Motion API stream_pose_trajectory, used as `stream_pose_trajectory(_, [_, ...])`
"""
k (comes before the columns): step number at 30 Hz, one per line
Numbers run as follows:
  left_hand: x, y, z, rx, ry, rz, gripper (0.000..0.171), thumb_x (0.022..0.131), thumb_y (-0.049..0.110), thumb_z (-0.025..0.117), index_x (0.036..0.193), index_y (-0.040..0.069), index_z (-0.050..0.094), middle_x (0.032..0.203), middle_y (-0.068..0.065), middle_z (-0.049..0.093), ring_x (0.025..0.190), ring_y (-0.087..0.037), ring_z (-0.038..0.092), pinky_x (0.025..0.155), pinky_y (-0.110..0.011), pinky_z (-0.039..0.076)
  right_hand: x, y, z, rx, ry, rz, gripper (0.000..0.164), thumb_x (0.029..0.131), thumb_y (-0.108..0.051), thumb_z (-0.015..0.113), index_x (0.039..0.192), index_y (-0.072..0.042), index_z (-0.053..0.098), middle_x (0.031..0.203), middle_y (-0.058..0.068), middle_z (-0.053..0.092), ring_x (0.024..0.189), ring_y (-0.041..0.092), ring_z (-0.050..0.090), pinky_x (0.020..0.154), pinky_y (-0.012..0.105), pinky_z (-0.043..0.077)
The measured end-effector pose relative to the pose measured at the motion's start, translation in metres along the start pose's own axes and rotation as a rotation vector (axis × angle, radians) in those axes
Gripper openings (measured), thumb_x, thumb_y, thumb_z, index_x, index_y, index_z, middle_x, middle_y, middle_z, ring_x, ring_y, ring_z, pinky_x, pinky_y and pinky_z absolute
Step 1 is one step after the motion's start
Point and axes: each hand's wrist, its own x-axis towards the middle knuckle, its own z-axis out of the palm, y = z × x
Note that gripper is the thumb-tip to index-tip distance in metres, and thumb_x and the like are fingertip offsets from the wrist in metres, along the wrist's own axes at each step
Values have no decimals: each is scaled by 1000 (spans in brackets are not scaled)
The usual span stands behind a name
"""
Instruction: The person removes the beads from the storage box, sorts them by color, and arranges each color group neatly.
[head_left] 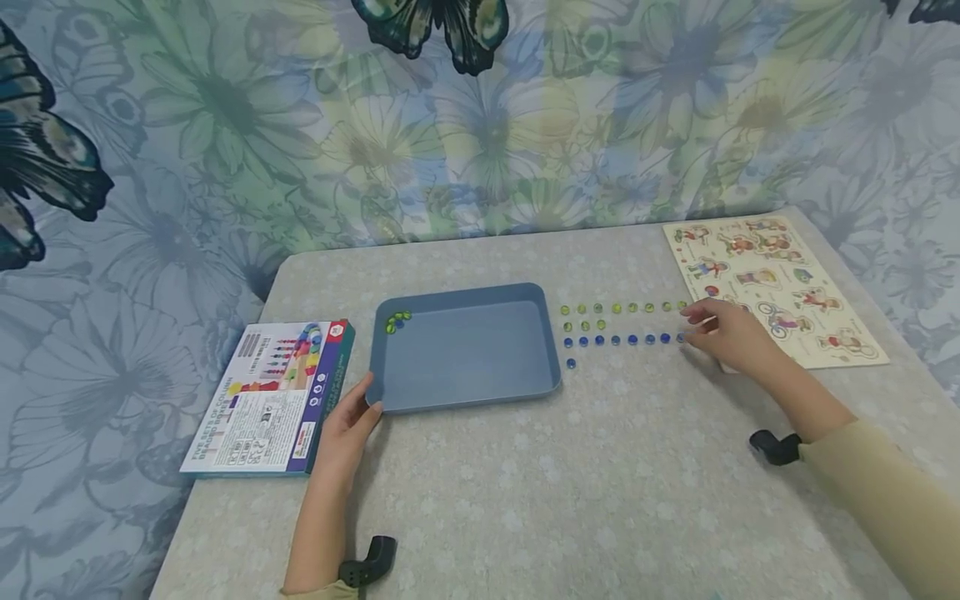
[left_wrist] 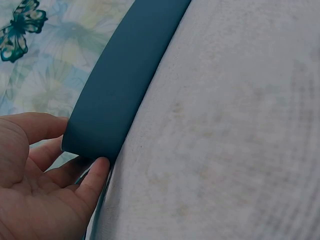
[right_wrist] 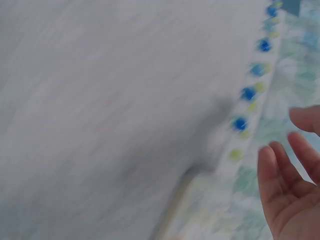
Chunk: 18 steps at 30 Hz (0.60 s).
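Observation:
A blue-grey tray (head_left: 465,358) lies on the table, and my left hand (head_left: 348,425) holds its near left corner between thumb and fingers. Several small green marbles (head_left: 392,327) and a few blue ones sit in the tray's far left corner. To the tray's right, green marbles (head_left: 617,308) form a long row with a shorter row of three beneath. Below them runs a row of blue marbles (head_left: 633,339), with a single blue marble (head_left: 572,363) under its left end. My right hand (head_left: 723,333) hovers at the rows' right end, thumb and fingers apart, nothing visible between them.
Left of the tray lies a flat printed box (head_left: 262,400), close beside my left forearm. A cream board with cartoon pictures (head_left: 780,292) lies at the far right, partly beneath my right hand. The table's (head_left: 525,500) back edge meets a flowered curtain (head_left: 480,150).

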Motion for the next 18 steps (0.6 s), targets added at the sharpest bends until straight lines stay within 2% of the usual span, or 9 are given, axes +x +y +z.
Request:
stream_pose_trajectory(3, [1,-1,0,0,-1,6,54,96,29,52,146,25,33,152,3,24,139,-20,22,110,-41,26,3,-18,5,32,50,-78,36,91,-21,60,120,-1,55,115,19,58,99,31,57,76,44,50])
stream_pose_trajectory(6, [1,-2,0,-1,1,4,53,96,28,52,146,26,33,152,3,24,139,-20,22,110,-41,27,11,-46,18,80,61,-159,32,91,-20,60,118,-2,58,115,17,59,97,28,58,78,43,51])
stream_pose_trajectory(13, [2,-1,1,4,5,-1,52,96,28,52,145,27,34,152,3,25,139,-20,22,109,-41,27,36,-130,49,254,3,-313,28,91,-16,61,118,-9,60,113,11,60,96,20,59,81,38,51])
stream_pose_trajectory(18, [1,0,0,5,0,2,52,96,26,51,145,26,34,152,4,24,140,-19,21,110,-41,26,67,-185,64,303,-46,-380,27,90,-19,63,117,-15,61,113,6,62,96,14,59,80,31,51])
